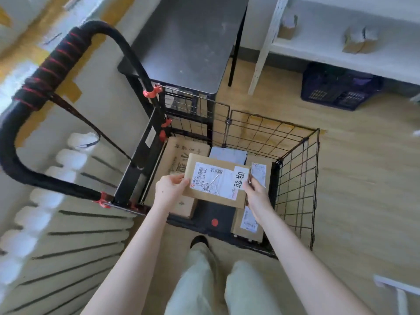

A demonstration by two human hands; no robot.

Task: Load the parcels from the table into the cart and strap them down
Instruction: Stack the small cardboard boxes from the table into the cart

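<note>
Here the cart (297, 178) fills the middle of the view. Black wire mesh stands on its far and right sides, and its padded handle (13, 142) loops up at the left. The dark bench (188, 42) stands just beyond it.

On the cart's deck lie a large carton (179, 148) at the left, a grey parcel (227, 153) at the back and a narrow parcel (248, 221) at the right. A flat brown parcel (216, 196) hangs just above them, held level between both hands. The left hand (169, 189) grips its left edge with the thumb on top. The right hand (255, 193) grips its right edge, fingers curled round it. The strap (45, 71) is wound round the handle, so strapping is not yet begun.

The likely trouble is in the landing. Set down as it hangs, the flat brown parcel would bridge the large carton and the narrow parcel, which may not be equally high, and it could rock or slide. No mesh shows on the near side, and the narrow parcel already reaches that edge. Fingers under the edges could also get pinched.

Its white label (211, 181) carries barcodes and print too small to read. A sticker (241, 180) beside that bears handwritten characters, seemingly "超期". The large carton's printing is partly covered.
</note>
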